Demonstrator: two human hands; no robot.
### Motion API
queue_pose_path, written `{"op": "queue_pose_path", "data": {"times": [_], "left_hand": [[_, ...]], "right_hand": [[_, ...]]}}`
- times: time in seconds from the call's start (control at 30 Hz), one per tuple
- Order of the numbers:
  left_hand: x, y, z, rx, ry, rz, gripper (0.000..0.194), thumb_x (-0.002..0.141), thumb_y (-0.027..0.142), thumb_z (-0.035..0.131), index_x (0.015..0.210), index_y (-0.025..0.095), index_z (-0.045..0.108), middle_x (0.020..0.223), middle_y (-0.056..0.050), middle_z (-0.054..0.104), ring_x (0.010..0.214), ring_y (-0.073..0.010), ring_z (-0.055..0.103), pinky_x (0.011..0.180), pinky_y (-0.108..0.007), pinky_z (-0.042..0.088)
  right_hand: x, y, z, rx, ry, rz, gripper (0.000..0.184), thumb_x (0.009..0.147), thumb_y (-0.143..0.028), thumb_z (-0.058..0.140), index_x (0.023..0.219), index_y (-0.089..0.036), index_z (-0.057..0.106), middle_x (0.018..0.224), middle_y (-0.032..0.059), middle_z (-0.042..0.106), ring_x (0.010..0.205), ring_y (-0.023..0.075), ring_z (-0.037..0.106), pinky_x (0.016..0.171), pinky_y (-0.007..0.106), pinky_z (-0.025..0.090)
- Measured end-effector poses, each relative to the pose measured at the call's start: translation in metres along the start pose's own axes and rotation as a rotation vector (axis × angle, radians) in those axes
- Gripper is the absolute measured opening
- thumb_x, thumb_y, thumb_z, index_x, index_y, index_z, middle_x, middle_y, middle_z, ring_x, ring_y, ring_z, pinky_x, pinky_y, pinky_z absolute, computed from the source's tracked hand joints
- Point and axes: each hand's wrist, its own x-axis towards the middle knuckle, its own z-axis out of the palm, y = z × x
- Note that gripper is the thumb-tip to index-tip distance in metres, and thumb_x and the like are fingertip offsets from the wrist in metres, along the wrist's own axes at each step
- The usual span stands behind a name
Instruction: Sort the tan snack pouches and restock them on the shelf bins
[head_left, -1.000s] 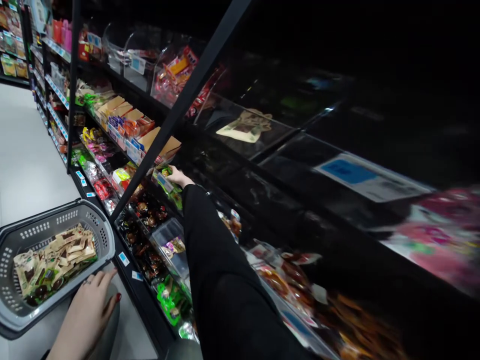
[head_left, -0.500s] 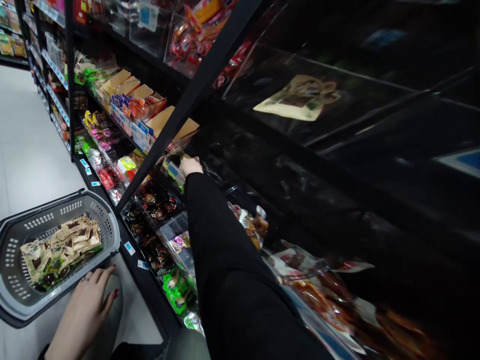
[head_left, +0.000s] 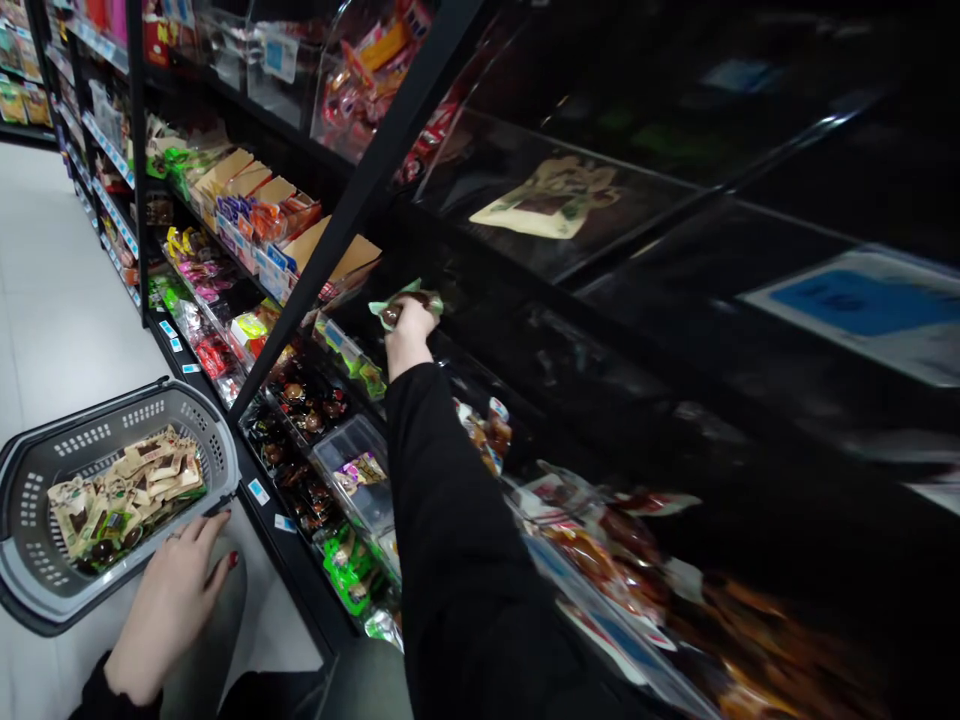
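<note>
In front of the shelving, my right hand is closed around a small green snack packet with something dark brown and round in it. Part of the packet is hidden by the fingers. Below that hand lie more green packets in a clear bin. My left hand rests on my knee with its fingers stretched out and nothing in them. Close beside it, a grey shopping basket stands on the floor. Several cream-coloured packets lie inside it, along with green ones with dark round contents.
A slanting black post crosses between shelf sections on the left. Cardboard boxes of snacks line the middle shelf. Lower bins hold dark wrapped snacks and bright green packets. Brown packaged food lies nearer on the right.
My right hand has come up out of the bin and slightly right, now with the green packet visible in it. My left hand stays on the knee. The view has shifted slightly.
</note>
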Motion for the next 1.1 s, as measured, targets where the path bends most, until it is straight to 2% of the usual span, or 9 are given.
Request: {"op": "queue_pose_path", "data": {"times": [0.13,0.2,0.27,0.37,0.47,0.57,0.8,0.97,1.1], "left_hand": [[0.000,0.002,0.000,-0.401,0.133,-0.040,0.034,0.086,0.038,0.053,0.114,0.022,0.062,0.113,-0.010,0.069,0.106,-0.0283,0.062,0.097,-0.048,0.044],[-0.002,0.007,-0.002,-0.761,0.134,-0.071,0.040,0.083,0.045,0.059,0.114,0.021,0.062,0.114,-0.012,0.068,0.105,-0.0292,0.062,0.095,-0.048,0.045],[-0.007,0.016,-0.006,-1.182,0.067,-0.060,0.052,0.079,0.054,0.062,0.119,0.021,0.060,0.121,-0.014,0.065,0.111,-0.0300,0.058,0.094,-0.047,0.046],[-0.018,0.034,-0.009,-1.615,-0.126,-0.004,0.066,0.069,0.064,0.067,0.118,0.020,0.062,0.119,-0.013,0.065,0.103,-0.0269,0.059,0.084,-0.040,0.052],[-0.027,0.048,-0.003,-1.691,-0.200,-0.064,0.049,0.072,0.052,0.072,0.107,0.018,0.066,0.082,-0.004,0.067,0.060,-0.0135,0.055,0.052,-0.025,0.049],[-0.033,0.056,0.006,-1.654,-0.150,-0.123,0.032,0.081,0.041,0.066,0.102,0.018,0.064,0.066,0.001,0.061,0.044,-0.0089,0.046,0.039,-0.021,0.038],[-0.053,0.085,0.014,-1.589,0.099,0.015,0.020,0.083,0.035,0.065,0.093,0.018,0.063,0.083,-0.002,0.068,0.046,-0.0066,0.052,0.040,-0.018,0.042],[-0.053,0.083,0.001,-1.564,0.334,0.161,0.017,0.084,0.032,0.064,0.096,0.021,0.065,0.108,-0.006,0.067,0.087,-0.0191,0.067,0.069,-0.032,0.059],[-0.048,0.067,-0.023,-1.441,0.425,0.190,0.018,0.077,0.025,0.072,0.092,0.019,0.067,0.109,-0.007,0.067,0.096,-0.0232,0.066,0.083,-0.046,0.058]], "right_hand": [[-0.075,-0.016,-0.035,0.407,0.030,0.018,0.047,0.075,-0.012,0.041,0.119,-0.024,0.052,0.090,-0.0023,0.062,0.070,0.0073,0.062,0.058,0.018,0.051],[-0.141,-0.010,-0.060,1.023,-0.204,0.118,0.049,0.066,-0.017,0.050,0.115,-0.026,0.053,0.082,-0.0039,0.062,0.064,0.0066,0.060,0.053,0.015,0.049],[-0.216,0.003,-0.083,1.297,-0.459,0.285,0.053,0.057,-0.018,0.058,0.109,-0.028,0.055,0.073,-0.0055,0.060,0.053,0.0064,0.055,0.042,0.013,0.042],[-0.316,0.027,-0.097,1.343,-0.718,0.523,0.057,0.057,-0.017,0.060,0.113,-0.029,0.055,0.064,-0.0057,0.060,0.043,0.0079,0.050,0.031,0.013,0.032],[-0.373,0.046,-0.097,1.316,-0.797,0.639,0.069,0.055,-0.015,0.061,0.122,-0.026,0.052,0.069,-0.0033,0.065,0.045,0.0133,0.057,0.033,0.020,0.042],[-0.392,0.057,-0.103,1.357,-0.779,0.665,0.072,0.055,-0.015,0.064,0.125,-0.026,0.052,0.081,-0.0002,0.071,0.045,0.0137,0.057,0.034,0.023,0.046],[-0.396,0.059,-0.131,1.463,-0.747,0.519,0.066,0.074,-0.051,0.066,0.134,-0.029,0.048,0.110,0.0051,0.069,0.057,0.0152,0.062,0.037,0.025,0.047],[-0.397,0.063,-0.141,1.450,-0.642,0.475,0.070,0.075,-0.053,0.065,0.137,-0.027,0.044,0.080,0.0017,0.071,0.052,0.0163,0.062,0.036,0.025,0.047],[-0.399,0.067,-0.136,1.473,-0.769,0.522,0.073,0.069,-0.058,0.065,0.130,-0.022,0.048,0.062,-0.0007,0.067,0.039,0.0159,0.055,0.030,0.025,0.041]]}}
